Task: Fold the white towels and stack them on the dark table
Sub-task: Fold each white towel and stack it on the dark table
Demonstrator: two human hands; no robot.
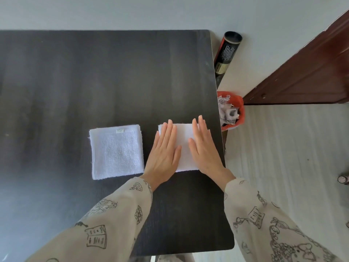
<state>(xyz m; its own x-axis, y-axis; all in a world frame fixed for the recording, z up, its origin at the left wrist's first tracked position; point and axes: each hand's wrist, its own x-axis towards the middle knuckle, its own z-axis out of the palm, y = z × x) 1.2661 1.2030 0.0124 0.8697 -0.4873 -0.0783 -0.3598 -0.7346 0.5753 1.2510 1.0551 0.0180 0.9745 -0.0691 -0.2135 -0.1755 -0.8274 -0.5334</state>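
Towel (186,138) half hidden under flat left hand (164,150) and right hand (204,148), fingers straight.

I count two folded white towels on my one dark table (75,82): the left towel (116,151) and the right towel (186,140). Two hands: left hand (164,150), right hand (204,148). One orange bin (239,104), one black tube (227,52)

left sleeve (105,220): long, beige, loose, cuff ends at wrist | print: dark line drawings, an open book, mushroom, leafy shapes | right sleeve (264,224): same beige cloth, book, sprigs, possibly a small animal figure near the lower edge | hands: bare, no rings or watch visible
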